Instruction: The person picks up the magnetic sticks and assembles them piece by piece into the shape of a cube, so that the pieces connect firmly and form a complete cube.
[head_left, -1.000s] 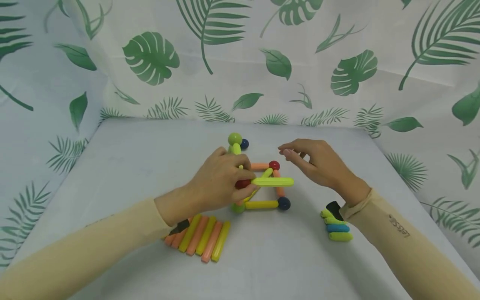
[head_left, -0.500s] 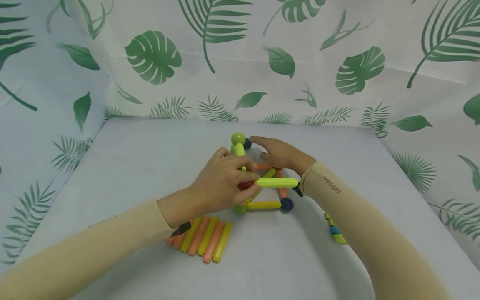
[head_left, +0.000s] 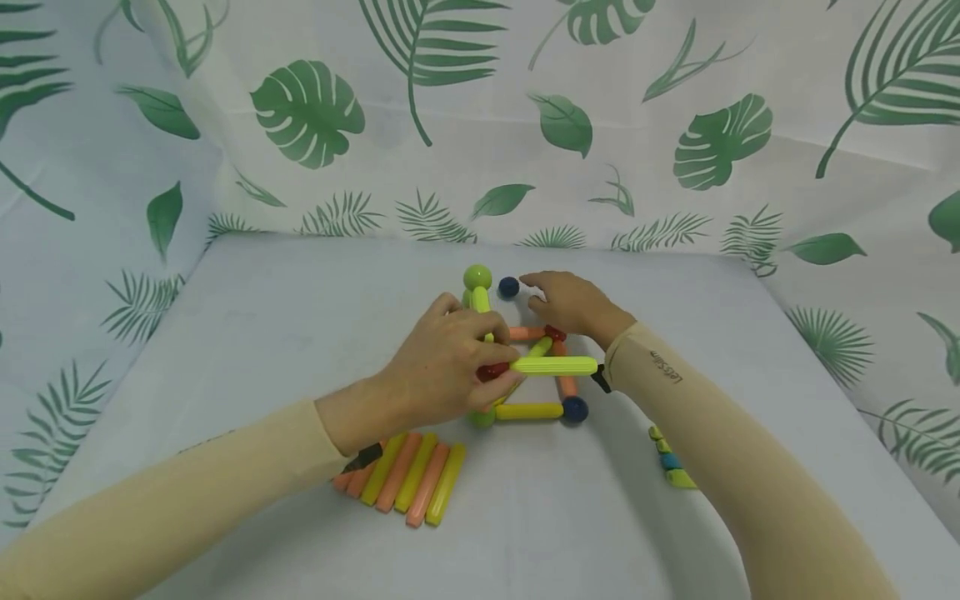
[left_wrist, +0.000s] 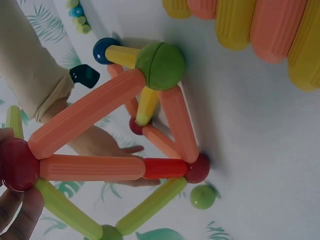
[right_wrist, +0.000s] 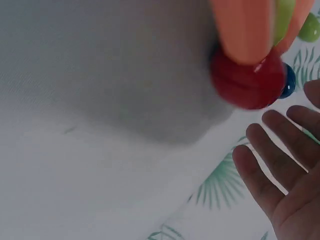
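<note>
In the head view my left hand point(head_left: 438, 358) pinches a red ball point(left_wrist: 19, 165) at the upper corner of a ball-and-stick construction. From that ball a lime stick point(head_left: 558, 365) juts right with its far end free. Coral, yellow and lime rods point(left_wrist: 95, 167) run between balls, among them a green ball point(left_wrist: 160, 66) and a red ball point(left_wrist: 198, 168) at lower corners. My right hand point(head_left: 577, 304) reaches behind the construction, fingers extended, the forefinger just right of a loose dark blue ball point(head_left: 509, 287). Its palm shows empty in the right wrist view.
A row of yellow and coral sticks point(head_left: 412, 479) lies at front left. Short lime and blue pieces point(head_left: 671, 462) lie at right, partly hidden by the right sleeve. A loose green ball point(left_wrist: 203, 196) rests on the cloth beside the construction. Leaf-printed fabric point(head_left: 487, 125) rises behind.
My right hand has swung left to the dark blue ball, which now sits farther right, apart from the green ball. The left hand keeps its hold on the red ball.
</note>
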